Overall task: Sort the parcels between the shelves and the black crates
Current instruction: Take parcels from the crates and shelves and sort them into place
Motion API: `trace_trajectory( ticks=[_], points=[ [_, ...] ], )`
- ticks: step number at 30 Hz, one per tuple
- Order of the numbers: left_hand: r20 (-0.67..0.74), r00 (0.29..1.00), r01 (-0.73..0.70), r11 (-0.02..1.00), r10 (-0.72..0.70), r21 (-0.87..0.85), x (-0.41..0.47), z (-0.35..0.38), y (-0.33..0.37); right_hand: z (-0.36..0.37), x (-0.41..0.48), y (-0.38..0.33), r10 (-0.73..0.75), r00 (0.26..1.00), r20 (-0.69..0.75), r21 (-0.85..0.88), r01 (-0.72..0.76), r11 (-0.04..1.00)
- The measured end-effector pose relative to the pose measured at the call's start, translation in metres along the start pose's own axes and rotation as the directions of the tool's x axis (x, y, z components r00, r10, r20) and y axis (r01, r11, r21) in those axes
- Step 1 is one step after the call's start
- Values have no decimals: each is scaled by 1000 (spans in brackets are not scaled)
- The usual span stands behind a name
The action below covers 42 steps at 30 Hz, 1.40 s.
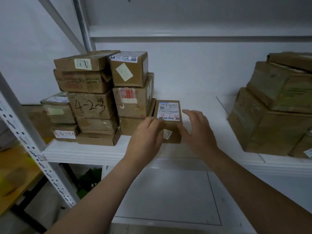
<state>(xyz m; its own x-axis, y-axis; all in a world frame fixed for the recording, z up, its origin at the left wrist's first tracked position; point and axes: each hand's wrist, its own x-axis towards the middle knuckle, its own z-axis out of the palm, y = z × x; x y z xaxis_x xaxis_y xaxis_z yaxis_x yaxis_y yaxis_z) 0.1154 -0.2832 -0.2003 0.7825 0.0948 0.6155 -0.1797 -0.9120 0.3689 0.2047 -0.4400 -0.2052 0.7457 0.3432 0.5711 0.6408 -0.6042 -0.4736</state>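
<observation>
A flat white shelf board (202, 102) with a ribbed front edge is carried at its left end by a grey metal upright (25, 137) punched with rows of slots. At the right end of the board, a bulky pile of brown cardboard parcels (273, 125) is stacked, their faces wrapped in glossy, wrinkled tape. Toward the left end, a taller block of smaller rectangular cartons (131, 102) is built up in two columns, with lower boxes beside it at the far left. One carton (91, 107) is marked "4-23" in black pen, and pale stickers and tape strips are seen on others.

Just beside the right foot of this block, near the front edge, a small oblong cardboard parcel (172, 141) is set on the board. The left hand (146, 139) is laid over its near left corner, fingers fairly straight and touching the cardboard. The right hand (197, 130) is held wide open at its right side, fingers spread; whether the thumb touches the box cannot be told.

A white printed label (168, 111) with red handwriting is stuck on the parcel's top, and a small pale sticker (167, 133) on its front face.
</observation>
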Motion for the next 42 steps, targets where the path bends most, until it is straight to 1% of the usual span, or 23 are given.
trace_trajectory(
  ticks=[2,4,6,8,11,13,15,17,20,23,26,28,31,32,34,37,39,40,41,42],
  points=[
    [-17,999,-45,999,45,-21,9,0,13,-26,1,0,-91,988,-124,-25,88,996],
    [-15,996,-92,995,92,-46,19,4,31,-52,1,6,-166,958,-234,-87,150,985],
    [-11,989,-146,986,146,-81,29,11,50,-80,0,18,-210,928,-306,-136,176,975],
    [-9,982,-187,975,187,-116,37,21,71,-111,-6,32,-219,912,-347,-158,173,972],
    [-2,971,-237,959,239,-154,47,37,111,-155,-22,58,-174,916,-361,-187,112,976],
    [10,964,-261,953,266,-156,54,46,144,-185,-33,75,-153,911,-382,-222,70,972],
    [2,960,-276,950,279,-146,66,56,180,-215,-40,91,-114,904,-412,-215,25,976],
    [-20,952,-305,946,305,-111,80,66,217,-242,-43,103,-39,905,-423,-141,-24,990],
    [-39,931,-363,932,363,13,107,77,264,-272,-41,116,144,889,-435,68,-127,990],
    [-11,912,-403,900,411,167,136,84,291,-292,-36,128,301,872,-386,280,-200,939],
    [50,897,-429,841,439,330,159,90,302,-304,-34,141,349,881,-319,357,-230,905],
    [41,893,-432,831,447,351,164,90,303,-309,-32,147,348,892,-288,371,-231,899],
    [5,876,-453,819,482,353,159,84,300,-314,-30,153,363,905,-223,440,-239,866],
    [-22,863,-466,811,505,354,156,82,296,-316,-30,152,367,908,-203,464,-241,853],
    [-122,817,-496,794,564,351,149,79,284,-317,-29,149,371,913,-173,537,-228,812],
    [-280,715,-538,761,640,364,132,74,262,-315,-24,137,352,932,-90,687,-198,699],
    [-346,650,-565,735,677,376,117,71,249,-311,-19,126,315,949,-20,768,-187,613],
    [-360,637,-568,731,682,379,110,71,243,-308,-16,120,296,955,7,790,-187,584],
    [-365,641,-561,737,675,377,103,69,237,-304,-12,115,281,959,26,803,-187,565],
    [-365,663,-542,756,653,368,98,67,231,-299,-8,110,272,961,42,815,-191,548]
  ],
)
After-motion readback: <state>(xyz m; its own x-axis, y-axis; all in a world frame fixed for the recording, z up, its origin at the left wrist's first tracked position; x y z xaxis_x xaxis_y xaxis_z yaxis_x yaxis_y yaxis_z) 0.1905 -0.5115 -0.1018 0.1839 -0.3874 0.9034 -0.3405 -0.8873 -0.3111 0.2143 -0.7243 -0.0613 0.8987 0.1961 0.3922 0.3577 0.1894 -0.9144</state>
